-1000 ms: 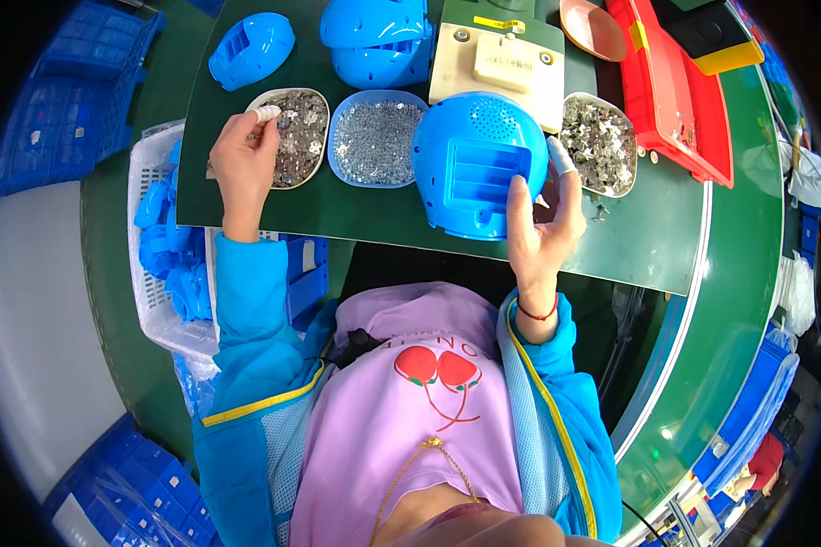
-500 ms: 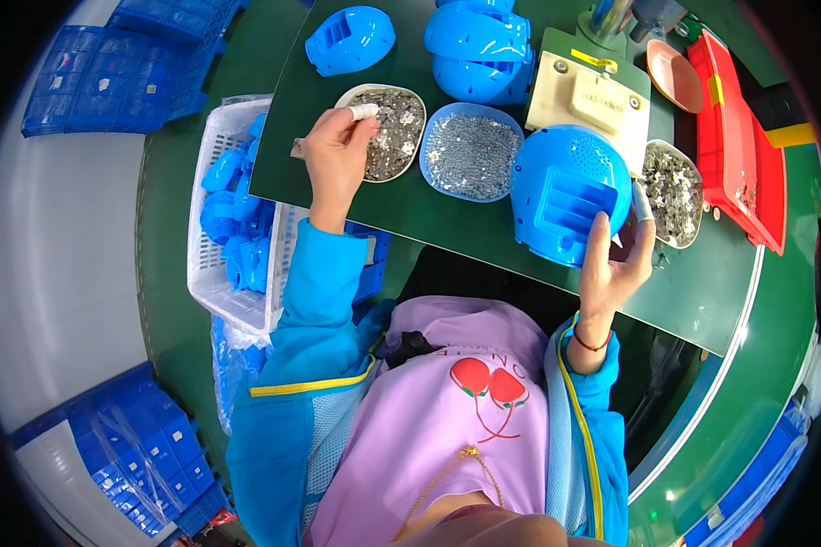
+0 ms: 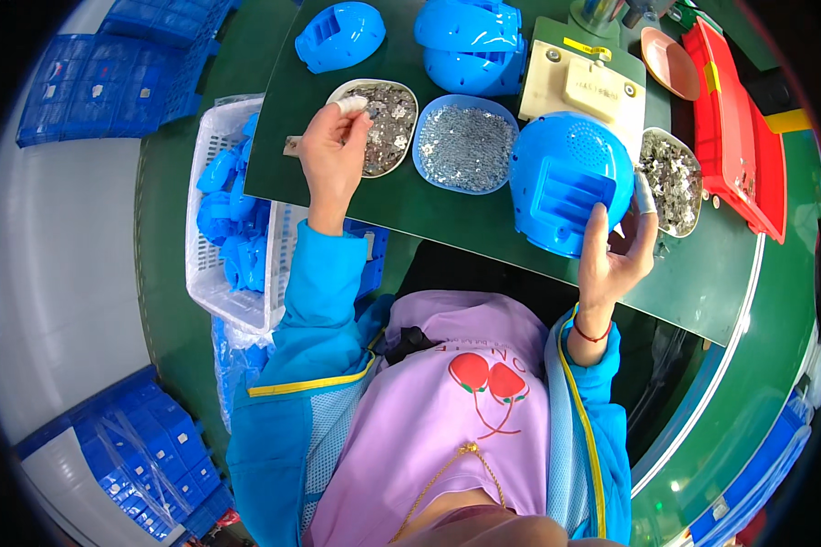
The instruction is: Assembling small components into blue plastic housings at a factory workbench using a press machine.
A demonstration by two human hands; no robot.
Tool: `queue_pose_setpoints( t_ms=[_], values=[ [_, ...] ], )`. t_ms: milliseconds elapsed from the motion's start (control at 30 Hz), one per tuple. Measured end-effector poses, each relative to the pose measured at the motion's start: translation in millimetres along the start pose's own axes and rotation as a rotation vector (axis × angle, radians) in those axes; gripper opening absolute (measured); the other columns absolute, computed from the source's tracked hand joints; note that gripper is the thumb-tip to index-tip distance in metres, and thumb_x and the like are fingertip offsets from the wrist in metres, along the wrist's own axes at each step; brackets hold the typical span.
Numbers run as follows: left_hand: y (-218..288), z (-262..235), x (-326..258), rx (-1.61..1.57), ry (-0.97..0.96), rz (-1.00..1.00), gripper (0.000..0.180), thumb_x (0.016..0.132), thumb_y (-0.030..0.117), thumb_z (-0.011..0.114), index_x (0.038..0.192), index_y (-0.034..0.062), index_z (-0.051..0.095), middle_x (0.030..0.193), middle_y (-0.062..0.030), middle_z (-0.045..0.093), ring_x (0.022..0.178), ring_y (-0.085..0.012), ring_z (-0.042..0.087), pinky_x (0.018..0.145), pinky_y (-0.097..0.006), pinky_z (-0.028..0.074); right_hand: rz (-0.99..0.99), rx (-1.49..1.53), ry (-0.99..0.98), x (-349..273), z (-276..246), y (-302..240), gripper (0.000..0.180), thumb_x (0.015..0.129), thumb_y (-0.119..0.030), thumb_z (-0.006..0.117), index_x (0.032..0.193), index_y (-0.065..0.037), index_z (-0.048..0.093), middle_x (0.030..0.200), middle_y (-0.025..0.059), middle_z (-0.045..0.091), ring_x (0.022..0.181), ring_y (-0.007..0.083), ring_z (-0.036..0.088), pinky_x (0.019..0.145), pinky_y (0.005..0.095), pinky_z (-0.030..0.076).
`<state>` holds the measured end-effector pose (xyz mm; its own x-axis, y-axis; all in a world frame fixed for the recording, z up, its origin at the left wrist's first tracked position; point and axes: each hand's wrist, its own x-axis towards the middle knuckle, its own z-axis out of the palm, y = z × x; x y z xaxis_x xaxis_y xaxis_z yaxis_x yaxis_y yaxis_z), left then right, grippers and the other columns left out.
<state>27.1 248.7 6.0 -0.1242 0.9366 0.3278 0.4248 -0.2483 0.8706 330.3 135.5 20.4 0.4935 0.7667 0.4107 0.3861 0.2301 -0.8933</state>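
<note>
My left hand (image 3: 331, 164) is at the left edge of a cream tray (image 3: 414, 137) of small metal parts. Its thumb and index finger are pinched together, with a white wrap on one finger; anything between the tips is too small to make out. A round blue plastic housing (image 3: 540, 173), with a slotted recess and a patch of small holes, stands at the table's front edge. My right hand (image 3: 617, 264) grips its right side, thumb on the front and a wrapped finger at the edge. Between the hands sits a blue tray (image 3: 445, 184) of small silvery pieces.
More blue housings (image 3: 470, 36) (image 3: 342, 36) lie at the back. A cream metal-and-plastic fixture (image 3: 540, 77) stands behind the held housing. At right are a tray of metal clips (image 3: 673, 182), a pink dish (image 3: 668, 64) and a red bin (image 3: 734, 137). A white crate (image 3: 201, 246) of blue parts stands left.
The view has shifted slightly. My left hand stays by the cream tray, its fingertips pinched a little differently. The housing has tilted slightly under my right hand, which keeps its grip.
</note>
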Motion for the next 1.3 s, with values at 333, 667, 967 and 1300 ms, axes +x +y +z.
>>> queue_pose_setpoints(
  t_ms=[333, 667, 967, 1300],
  values=[
    [114.0, 70.8, -67.5, -0.435, -0.446, -0.174, 0.035, 0.083, -0.007, 0.074, 0.106, -0.0022, 0.049, 0.087, -0.0116, 0.070, 0.076, -0.0138, 0.069, 0.065, -0.025, 0.056, -0.214, -0.175, 0.115, -0.2, 2.5, 1.9, 0.069, 0.077, -0.002, 0.077, 0.138, 0.009, 0.047, 0.113, 0.0209, 0.065, 0.098, 0.0251, 0.068, 0.072, 0.0321, 0.061],
    [121.2, 95.3, -67.8, -0.250, -0.412, -0.138, 0.041, 0.079, -0.003, 0.077, 0.108, -0.0007, 0.048, 0.082, -0.0119, 0.071, 0.070, -0.0149, 0.069, 0.061, -0.025, 0.055, -0.527, -0.391, 0.143, 0.5, -11.9, 8.0, 0.083, 0.069, -0.021, 0.087, 0.138, 0.003, 0.046, 0.127, 0.0320, 0.059, 0.107, 0.0410, 0.067, 0.075, 0.0385, 0.063],
    [117.6, 102.5, -70.4, -0.251, -0.355, -0.066, 0.038, 0.079, -0.004, 0.076, 0.107, -0.0006, 0.050, 0.081, -0.0102, 0.069, 0.069, -0.0136, 0.067, 0.059, -0.025, 0.054, -0.530, -0.350, 0.187, -2.0, -7.4, 13.4, 0.079, 0.069, -0.021, 0.085, 0.135, 0.004, 0.049, 0.121, 0.0338, 0.061, 0.107, 0.0436, 0.067, 0.082, 0.0425, 0.061],
    [116.3, 105.2, -77.8, -0.345, -0.331, -0.181, 0.040, 0.080, -0.007, 0.073, 0.111, -0.0001, 0.049, 0.081, -0.0100, 0.068, 0.073, -0.0135, 0.068, 0.058, -0.024, 0.053, -0.490, -0.316, 0.222, -3.4, -7.1, 11.6, 0.079, 0.068, -0.019, 0.086, 0.134, 0.005, 0.050, 0.124, 0.0345, 0.059, 0.108, 0.0434, 0.066, 0.083, 0.0430, 0.061]
  ],
)
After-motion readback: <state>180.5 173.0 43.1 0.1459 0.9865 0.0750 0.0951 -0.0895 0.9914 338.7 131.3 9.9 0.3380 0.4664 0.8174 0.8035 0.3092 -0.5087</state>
